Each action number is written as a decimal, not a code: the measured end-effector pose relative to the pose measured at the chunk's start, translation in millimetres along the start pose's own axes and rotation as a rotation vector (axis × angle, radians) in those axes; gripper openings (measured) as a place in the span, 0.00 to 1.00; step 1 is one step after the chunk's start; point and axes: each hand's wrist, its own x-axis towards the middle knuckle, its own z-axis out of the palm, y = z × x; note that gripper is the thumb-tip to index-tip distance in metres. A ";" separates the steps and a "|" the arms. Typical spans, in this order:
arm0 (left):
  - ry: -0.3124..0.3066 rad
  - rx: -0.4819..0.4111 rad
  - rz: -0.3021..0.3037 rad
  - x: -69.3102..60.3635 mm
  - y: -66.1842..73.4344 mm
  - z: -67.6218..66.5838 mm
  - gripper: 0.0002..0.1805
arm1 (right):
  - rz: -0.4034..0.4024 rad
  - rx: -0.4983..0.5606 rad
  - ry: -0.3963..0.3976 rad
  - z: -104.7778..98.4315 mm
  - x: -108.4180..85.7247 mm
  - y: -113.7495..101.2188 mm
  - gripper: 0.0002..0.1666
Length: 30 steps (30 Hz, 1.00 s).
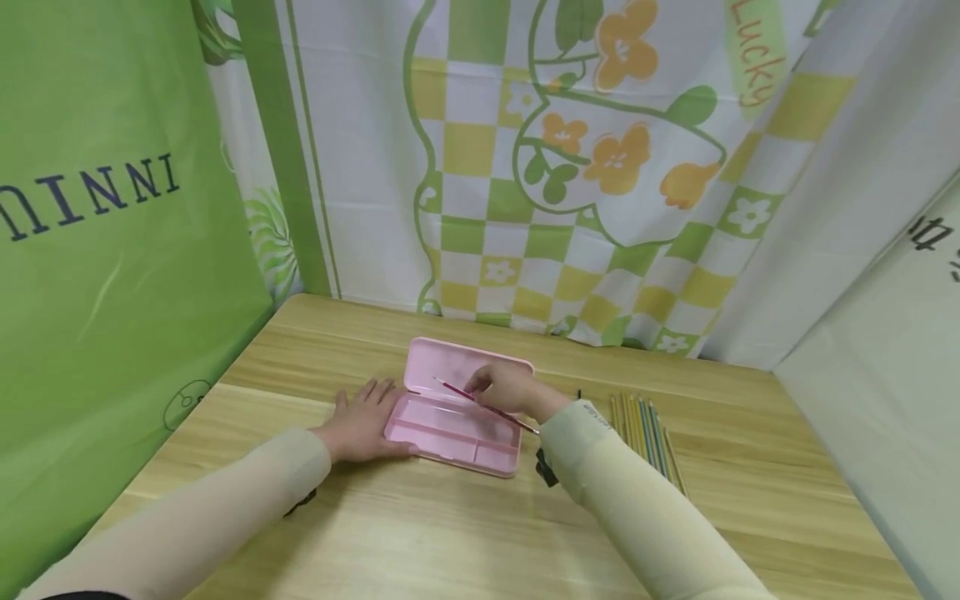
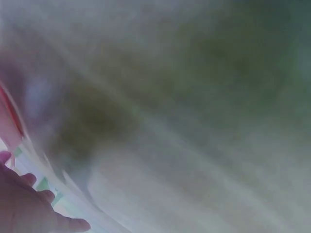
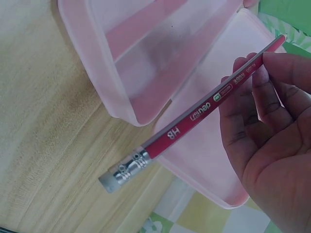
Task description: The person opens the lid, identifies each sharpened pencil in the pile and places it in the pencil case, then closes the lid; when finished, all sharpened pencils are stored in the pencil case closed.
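A pink pencil case (image 1: 442, 446) lies with its lid raised on the wooden table; its tray has several compartments, and no pencils show in them. My right hand (image 1: 506, 388) pinches a red pencil (image 3: 194, 114) between thumb and fingers, above the case. In the right wrist view the pencil's eraser end points down and left, with HB printed on its side. My left hand (image 1: 365, 423) rests at the case's left end, fingers spread, thumb by the front edge. The left wrist view is mostly blurred, with the left hand (image 2: 29, 206) at its lower left corner.
To the right of the case, several pencils (image 1: 645, 433) lie side by side on the table (image 1: 420, 542), partly behind the right sleeve. A patterned curtain (image 1: 480, 183) hangs behind the table, a green sheet (image 1: 112, 275) at the left, a pale sheet (image 1: 885, 375) at the right.
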 end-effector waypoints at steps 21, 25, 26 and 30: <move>0.004 -0.108 -0.115 6.4 5.8 -1.6 0.63 | -0.142 -0.075 0.003 15.9 19.4 -19.6 0.11; 0.016 -0.125 -0.115 6.1 7.3 -1.6 0.62 | -0.148 0.011 -0.021 15.0 27.3 -24.1 0.12; 0.019 -0.131 -0.115 6.1 8.0 -1.8 0.62 | -0.147 0.026 -0.030 15.0 29.0 -24.2 0.13; 0.021 -0.128 -0.121 7.3 10.7 -2.2 0.62 | -0.118 0.043 -0.071 20.2 33.9 -18.6 0.15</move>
